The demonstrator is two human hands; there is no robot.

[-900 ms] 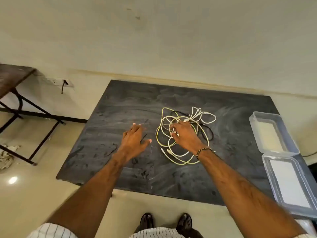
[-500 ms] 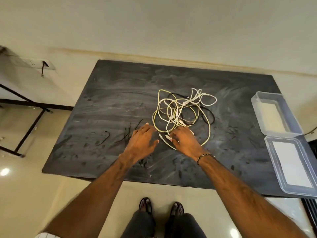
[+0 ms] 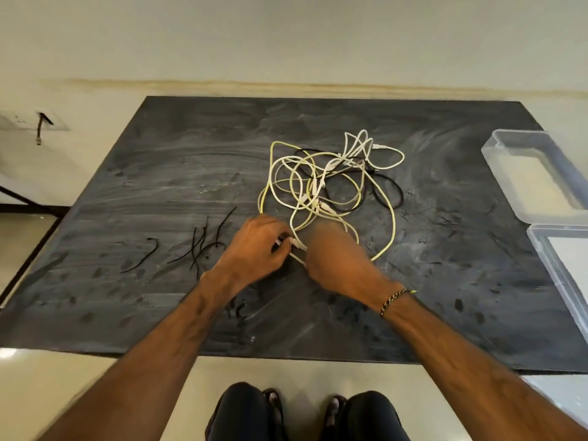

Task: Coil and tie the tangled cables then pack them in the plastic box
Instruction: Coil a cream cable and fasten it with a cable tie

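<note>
A tangle of white, yellow and black cables (image 3: 334, 183) lies in the middle of the dark table (image 3: 178, 173). At its near edge my left hand (image 3: 254, 246) pinches the white plug end of a cable. My right hand (image 3: 337, 259) is right beside it, blurred, with fingers curled on the same white cable end. Several black ties (image 3: 203, 243) lie to the left of my hands. The clear plastic box (image 3: 534, 173) stands at the table's right edge, and its lid (image 3: 566, 265) lies just in front of it.
The table stands against a pale wall. A wall socket with a black plug (image 3: 39, 125) is at far left, above a dark metal frame (image 3: 19, 202). My feet (image 3: 305, 409) show below the table's near edge.
Both hands have come together at the near edge of the tangle and taken hold of a white cable end. The left hand moved right from the bare tabletop.
</note>
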